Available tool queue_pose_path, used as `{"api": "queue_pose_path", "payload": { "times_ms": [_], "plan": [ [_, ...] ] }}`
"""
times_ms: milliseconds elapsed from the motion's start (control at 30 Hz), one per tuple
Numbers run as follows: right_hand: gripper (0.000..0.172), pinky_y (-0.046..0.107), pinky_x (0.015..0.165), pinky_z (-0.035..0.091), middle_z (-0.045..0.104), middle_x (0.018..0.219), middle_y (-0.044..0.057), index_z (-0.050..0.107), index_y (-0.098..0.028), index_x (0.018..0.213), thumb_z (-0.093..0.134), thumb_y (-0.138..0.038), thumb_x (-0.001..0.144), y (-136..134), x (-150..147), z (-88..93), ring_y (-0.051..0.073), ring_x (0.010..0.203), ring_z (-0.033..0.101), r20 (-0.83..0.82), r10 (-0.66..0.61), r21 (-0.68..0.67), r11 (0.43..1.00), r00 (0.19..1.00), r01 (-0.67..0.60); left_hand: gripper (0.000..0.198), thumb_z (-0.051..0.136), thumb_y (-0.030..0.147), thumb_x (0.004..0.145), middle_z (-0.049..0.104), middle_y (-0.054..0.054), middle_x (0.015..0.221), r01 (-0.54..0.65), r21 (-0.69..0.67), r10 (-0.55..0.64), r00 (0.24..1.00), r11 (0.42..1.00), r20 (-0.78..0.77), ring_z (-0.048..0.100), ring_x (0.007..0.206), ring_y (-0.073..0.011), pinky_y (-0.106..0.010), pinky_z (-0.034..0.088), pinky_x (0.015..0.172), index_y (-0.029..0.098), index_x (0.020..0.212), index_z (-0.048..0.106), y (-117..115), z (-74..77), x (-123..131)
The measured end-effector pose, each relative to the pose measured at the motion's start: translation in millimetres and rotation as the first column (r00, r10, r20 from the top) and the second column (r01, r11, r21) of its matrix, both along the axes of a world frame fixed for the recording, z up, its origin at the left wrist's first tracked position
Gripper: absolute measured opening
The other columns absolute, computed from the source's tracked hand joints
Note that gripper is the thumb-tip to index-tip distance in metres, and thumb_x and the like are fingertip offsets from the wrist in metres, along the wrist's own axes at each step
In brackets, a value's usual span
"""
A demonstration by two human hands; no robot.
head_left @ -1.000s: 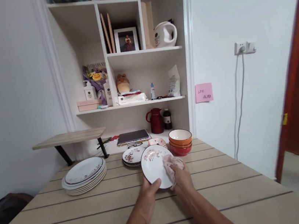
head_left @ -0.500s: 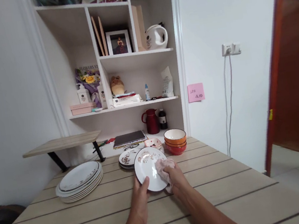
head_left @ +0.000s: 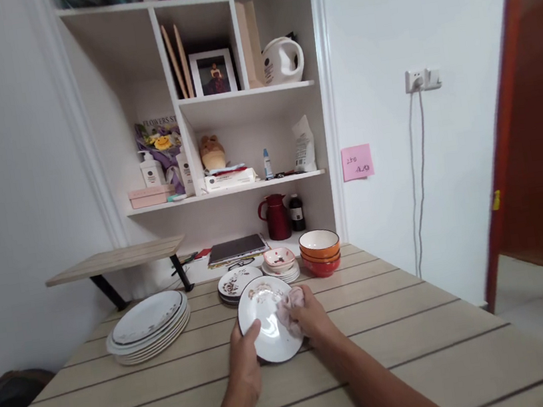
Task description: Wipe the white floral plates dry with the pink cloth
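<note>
My left hand (head_left: 244, 349) grips the lower left edge of a white plate (head_left: 268, 335) with a brown floral pattern, thumb on its face. The plate is tilted towards me above the table. In my right hand (head_left: 312, 315) is a bunched pale pink cloth (head_left: 289, 312), pressed to the plate's right side. Behind it are a stack of small floral plates (head_left: 239, 281), a pink patterned bowl (head_left: 279, 259) on small white dishes (head_left: 289, 274), and a stack of orange and red bowls (head_left: 320, 254). Larger white plates (head_left: 149, 318) are piled at the left.
The slatted wooden table (head_left: 413, 352) spans the foreground. A small raised wooden shelf (head_left: 117, 259) stands at its back left. Behind are a dark red jug (head_left: 277, 218), a dark bottle (head_left: 296, 213), a laptop-like slab (head_left: 236, 249) and white shelving (head_left: 246, 94).
The plate has moved slightly left and down, with both hands. The cloth has shifted left with it. More of the pink bowl and the dishes under it now shows. The view has shifted slightly.
</note>
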State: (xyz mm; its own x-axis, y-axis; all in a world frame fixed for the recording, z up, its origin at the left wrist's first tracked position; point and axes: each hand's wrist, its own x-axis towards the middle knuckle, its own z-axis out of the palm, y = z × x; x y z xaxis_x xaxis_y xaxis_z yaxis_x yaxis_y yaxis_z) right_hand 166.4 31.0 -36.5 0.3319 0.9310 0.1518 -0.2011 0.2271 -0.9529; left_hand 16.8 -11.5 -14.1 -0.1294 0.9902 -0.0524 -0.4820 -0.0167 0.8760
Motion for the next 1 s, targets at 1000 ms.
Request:
{"api": "queue_pose_path", "payload": {
  "times_ms": [1000],
  "plan": [
    [0.044,0.034,0.083,0.047,0.062,0.116,0.008,0.054,-0.021,0.123,0.046,-0.025,0.08,-12,36,36.5,0.022,0.099,0.059,0.364,-0.515,0.518,0.804,0.776,0.291,0.052,0.069,0.016,0.058,0.076,-0.011,0.082,0.238,-0.019,-0.239,0.969,0.971,-0.057,0.068,0.07,-0.024,-0.031,0.049,0.065,0.009,0.11,0.065,0,-3.2,-3]
  ]
}}
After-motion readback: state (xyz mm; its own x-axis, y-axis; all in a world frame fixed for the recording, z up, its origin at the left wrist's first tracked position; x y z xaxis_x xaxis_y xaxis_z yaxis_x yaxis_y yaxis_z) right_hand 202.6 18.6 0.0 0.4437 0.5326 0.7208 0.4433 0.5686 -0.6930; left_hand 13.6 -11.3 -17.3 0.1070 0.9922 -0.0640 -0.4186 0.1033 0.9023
